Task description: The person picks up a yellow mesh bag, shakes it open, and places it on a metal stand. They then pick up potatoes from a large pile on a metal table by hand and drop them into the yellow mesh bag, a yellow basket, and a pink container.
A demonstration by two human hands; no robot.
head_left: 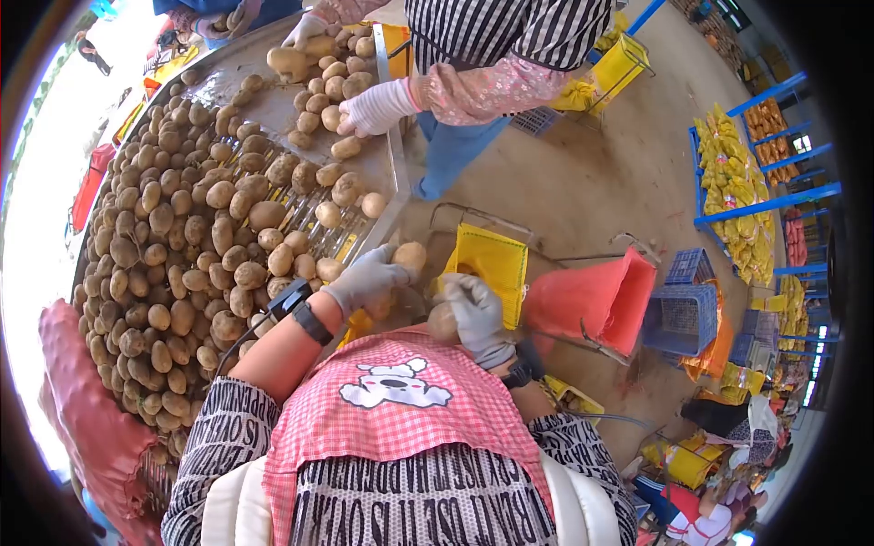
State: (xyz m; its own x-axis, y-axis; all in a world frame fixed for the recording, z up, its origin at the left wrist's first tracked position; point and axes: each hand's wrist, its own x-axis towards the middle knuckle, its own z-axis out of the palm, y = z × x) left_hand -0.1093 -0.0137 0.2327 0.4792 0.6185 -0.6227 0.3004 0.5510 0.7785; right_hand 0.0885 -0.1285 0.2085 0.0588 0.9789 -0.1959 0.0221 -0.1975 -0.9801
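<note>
Head view | left hand grips pale potato | right hand grasps second potato | potato heap left of both hands

Potatoes on the table, left — crates, right

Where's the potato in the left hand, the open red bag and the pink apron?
Potato (pixel 411 257) in left hand (pixel 368 279): head view, its middle.
Open red bag (pixel 574 293): head view, its outer side.
Pink apron (pixel 477 400): head view, checked cloth beside its cartoon.

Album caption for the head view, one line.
Left hand and right hand each hold a potato beside a potato-heaped metal table.
</note>
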